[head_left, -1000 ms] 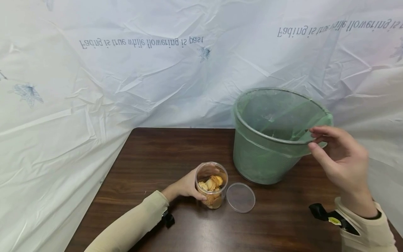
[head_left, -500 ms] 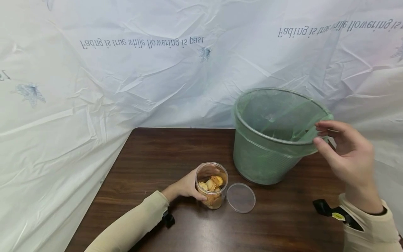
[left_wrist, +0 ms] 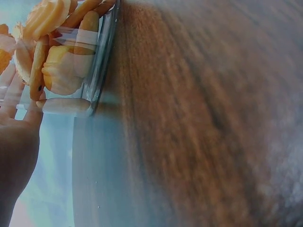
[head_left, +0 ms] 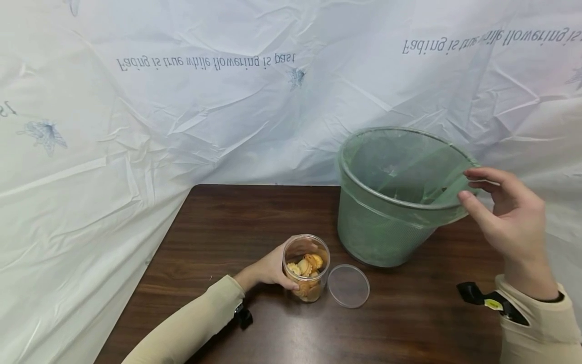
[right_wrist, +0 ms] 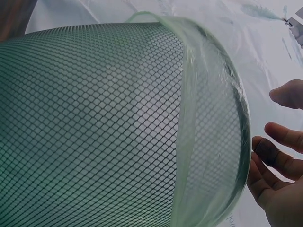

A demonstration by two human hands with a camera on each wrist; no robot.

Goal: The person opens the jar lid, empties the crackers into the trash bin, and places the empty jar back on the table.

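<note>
left hand: your left hand (head_left: 272, 267) curls round the near-left side of the clear jar (head_left: 306, 267), fingers wrapped against its wall; the left wrist view shows your fingers (left_wrist: 14, 94) pressed on the plastic.
right hand: your right hand (head_left: 509, 222) hangs loosely spread beside the right rim of the mesh bin (head_left: 395, 194), thumb and fingers relaxed and holding nothing; whether a fingertip grazes the green liner (right_wrist: 199, 118), i cannot tell. in the right wrist view the fingers (right_wrist: 284, 137) sit just off the rim.
jar: upright and uncovered, near the middle of the table (head_left: 218, 227) toward its front edge, partly filled with golden biscuits (head_left: 305, 265).
lid: the clear lid (head_left: 348, 285) lies flat on the table just to the right of the jar.
bin: stands at the table's back right, tilted a little, lined with the thin green liner folded over its rim; what lies in its bottom is hard to make out.
</note>
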